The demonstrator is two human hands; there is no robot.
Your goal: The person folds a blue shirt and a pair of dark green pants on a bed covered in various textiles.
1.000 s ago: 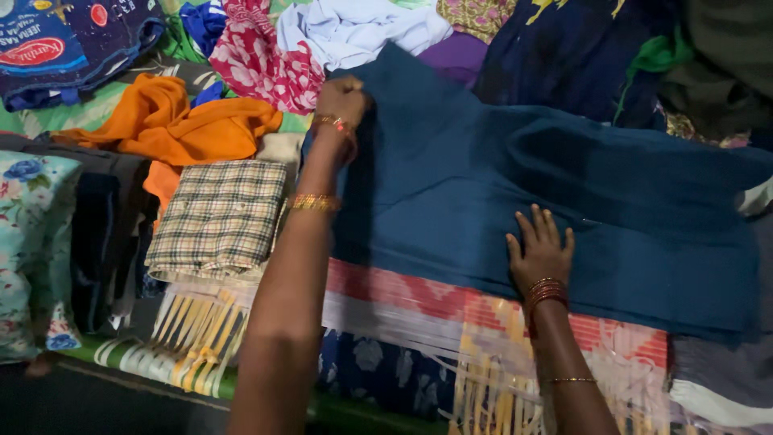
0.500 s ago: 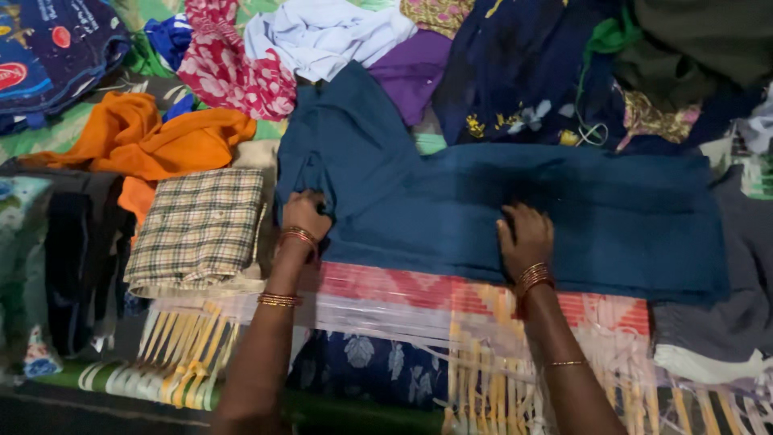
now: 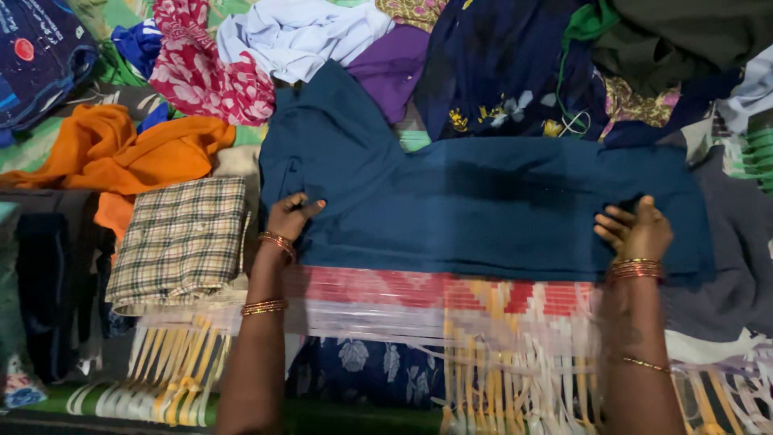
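Hands spread on a teal cloth amid heaped laundry

Much of the scene is cut off or buried. The teal cloth point(image 3: 483, 201) lies flat across the middle, but its upper left part runs up under a purple garment point(image 3: 394, 68) and a pale blue garment point(image 3: 298, 32), so its full outline cannot be made out. A dark navy flowered fabric point(image 3: 507, 72) overlaps its top edge. The striped red and yellow fringed cloth point(image 3: 451, 298) beneath it shows only as a band below the teal edge, its fringe running out of view at the bottom. Both forearms leave the bottom edge of the view.

The left hand point(image 3: 291, 216) rests at the teal cloth's lower left edge, fingers loosely apart, thumb raised; whether it pinches the fabric or only presses on it cannot be told. The right hand point(image 3: 638, 231) lies on the cloth near its right end, fingers spread and curled slightly, palm down, holding nothing that can be seen.

A folded checked cloth point(image 3: 181, 238) sits just left of the left wrist, with an orange garment point(image 3: 137, 149) above it and a red flowered fabric point(image 3: 205, 68) further up.
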